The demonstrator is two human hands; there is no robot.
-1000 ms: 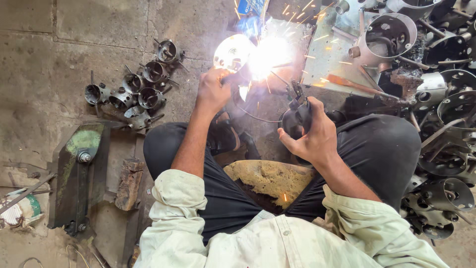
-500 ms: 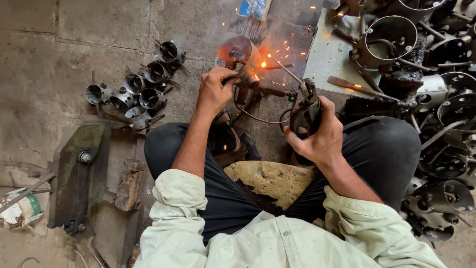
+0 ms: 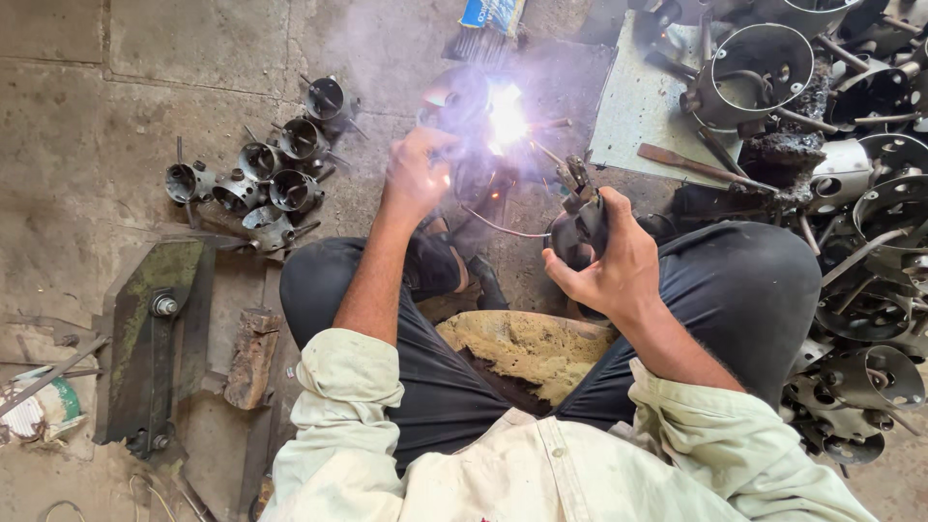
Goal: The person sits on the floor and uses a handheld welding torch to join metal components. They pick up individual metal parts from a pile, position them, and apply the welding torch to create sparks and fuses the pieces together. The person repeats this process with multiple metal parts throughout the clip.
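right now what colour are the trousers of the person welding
Black trousers, clearest in the head view.

Bare, sooty metal on rough concrete, lit by a weld flash.

The ring-shaped workpiece (image 3: 454, 97) under the left hand (image 3: 418, 174) looks like dull, dark steel, glaring where the arc strikes it. The electrode holder (image 3: 578, 224) in the right hand (image 3: 609, 266) is matt black with scuffed metal clamps. The finished cylinders (image 3: 256, 174) are grey metal, stained and unpolished. The floor (image 3: 116, 87) is cracked, dusty concrete. The flat plate (image 3: 638, 106) is pale, scratched sheet metal. The trousers (image 3: 754, 280) are dark smooth cloth, the shirt (image 3: 541, 474) cream woven cloth, and the seat cushion (image 3: 527, 348) crumbly yellow foam.
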